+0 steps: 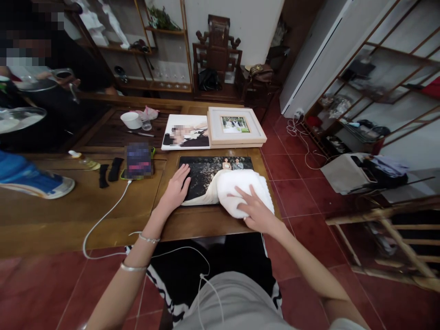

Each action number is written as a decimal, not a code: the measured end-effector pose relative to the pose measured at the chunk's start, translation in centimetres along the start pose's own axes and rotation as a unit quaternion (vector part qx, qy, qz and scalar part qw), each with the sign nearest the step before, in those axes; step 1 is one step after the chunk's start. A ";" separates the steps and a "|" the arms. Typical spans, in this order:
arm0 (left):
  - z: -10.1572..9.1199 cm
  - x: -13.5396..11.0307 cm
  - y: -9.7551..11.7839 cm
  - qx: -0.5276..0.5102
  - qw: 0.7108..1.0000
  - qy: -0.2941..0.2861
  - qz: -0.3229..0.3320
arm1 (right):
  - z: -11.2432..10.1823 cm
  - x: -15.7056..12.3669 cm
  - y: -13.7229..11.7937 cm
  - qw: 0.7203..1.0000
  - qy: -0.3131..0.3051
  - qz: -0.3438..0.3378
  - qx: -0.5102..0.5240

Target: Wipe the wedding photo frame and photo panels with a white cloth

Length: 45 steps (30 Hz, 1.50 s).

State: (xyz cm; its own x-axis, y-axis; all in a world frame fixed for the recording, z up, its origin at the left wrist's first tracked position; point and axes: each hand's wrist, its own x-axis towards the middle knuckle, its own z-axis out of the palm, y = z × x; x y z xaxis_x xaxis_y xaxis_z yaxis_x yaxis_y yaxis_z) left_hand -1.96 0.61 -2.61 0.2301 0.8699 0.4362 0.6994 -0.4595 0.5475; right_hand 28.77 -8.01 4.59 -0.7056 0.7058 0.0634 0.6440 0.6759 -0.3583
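A dark wedding photo panel (201, 176) lies flat on the wooden table, showing a couple and a long pale gown. My left hand (177, 185) rests open on its left edge, fingers stretched out. Over the panel's right part lies a folded white towel (245, 183), covering the lower right corner. My right hand (254, 206) presses on this towel with fingers partly spread and sunk into its folds.
Behind the panel lie a white photo album (187, 133) and a box with a framed photo (235, 127). To the left are a phone (138, 160) on a white cable (106, 211), a small bottle (84, 160) and a blue shoe (37, 176). Another person (75, 59) sits across the table.
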 end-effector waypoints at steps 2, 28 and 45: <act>0.0 0.0 -0.1 -0.004 1.000 0.000 -0.001 | -0.4 2.3 1.8 1.000 0.001 0.007 -0.018; 0.2 0.0 -0.1 -0.015 1.000 0.003 -0.010 | 2.0 5.6 -2.6 0.998 -0.023 -0.036 -0.037; 0.2 0.1 -0.5 -0.010 1.000 -0.005 -0.004 | 2.9 9.3 -3.2 0.999 -0.001 -0.011 -0.043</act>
State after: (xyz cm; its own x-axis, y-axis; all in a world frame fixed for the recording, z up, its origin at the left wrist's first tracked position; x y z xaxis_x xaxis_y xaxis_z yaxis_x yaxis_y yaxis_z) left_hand -2.14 0.92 -2.98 0.2310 0.8758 0.4238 0.6875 -0.4551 0.5659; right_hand 19.26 -4.21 3.58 -0.7196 0.6909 0.0687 0.6518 0.7064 -0.2759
